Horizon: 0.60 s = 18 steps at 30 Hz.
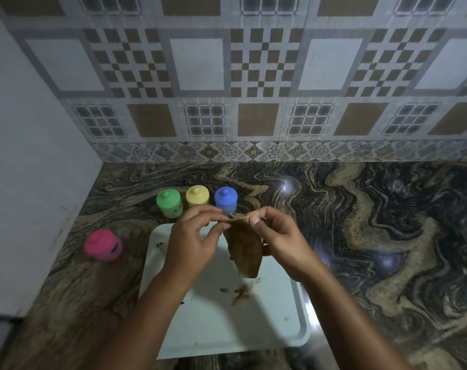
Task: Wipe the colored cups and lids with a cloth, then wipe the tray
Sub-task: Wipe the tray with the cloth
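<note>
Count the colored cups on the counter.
4. Green cup, yellow cup, blue cup in a row behind the tray; pink cup alone at left.

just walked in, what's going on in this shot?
A person pinches the top edge of a brown cloth with the left hand and right hand, holding it above a white tray. The tray shows brown smears, so it looks unwiped. The lidded green cup, yellow cup and blue cup stand in a row behind the tray; the pink cup stands apart to its left, all on the countertop.
</note>
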Tool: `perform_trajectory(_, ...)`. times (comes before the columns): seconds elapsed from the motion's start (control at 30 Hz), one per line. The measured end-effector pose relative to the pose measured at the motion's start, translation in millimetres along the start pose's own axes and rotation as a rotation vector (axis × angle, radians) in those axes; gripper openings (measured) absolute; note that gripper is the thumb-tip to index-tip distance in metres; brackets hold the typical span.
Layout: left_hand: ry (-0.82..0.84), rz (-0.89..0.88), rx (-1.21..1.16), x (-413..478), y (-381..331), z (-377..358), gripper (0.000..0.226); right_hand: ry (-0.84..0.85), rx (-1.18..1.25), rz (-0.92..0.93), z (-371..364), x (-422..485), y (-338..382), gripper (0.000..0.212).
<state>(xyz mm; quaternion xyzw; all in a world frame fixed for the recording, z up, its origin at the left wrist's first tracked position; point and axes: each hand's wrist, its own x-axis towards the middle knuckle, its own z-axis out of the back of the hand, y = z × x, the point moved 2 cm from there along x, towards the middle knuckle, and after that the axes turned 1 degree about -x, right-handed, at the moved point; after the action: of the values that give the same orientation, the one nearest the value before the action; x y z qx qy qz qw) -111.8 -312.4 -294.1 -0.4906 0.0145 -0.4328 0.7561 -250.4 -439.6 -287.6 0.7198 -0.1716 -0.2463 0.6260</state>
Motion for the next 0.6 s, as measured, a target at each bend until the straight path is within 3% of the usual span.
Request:
perform_trajectory(0.13,0.014,-0.117,0.14,-8.4,-7.5,23.0,0.009,-0.1,-0.183,0.202,-7.3,-14.5,-2.7,0.017)
perform_trajectory(0.27,0.186,-0.255,0.127,-15.4,-22.6,45.8,0.009,-0.102,-0.371,0.531,-12.0,-34.5,-0.9,0.017)
perform_trajectory(0.37,0.306,-0.245,0.084,-19.5,-21.9,60.8,0.01,-0.072,-0.357,0.518,-13.8,-42.4,-7.4,0.019)
perform_trajectory(0.6,0.38,-0.201,0.074,-32.1,-24.7,71.1,0.014,0.018,-0.351,0.474,-27.2,-62.6,-29.0,0.022)
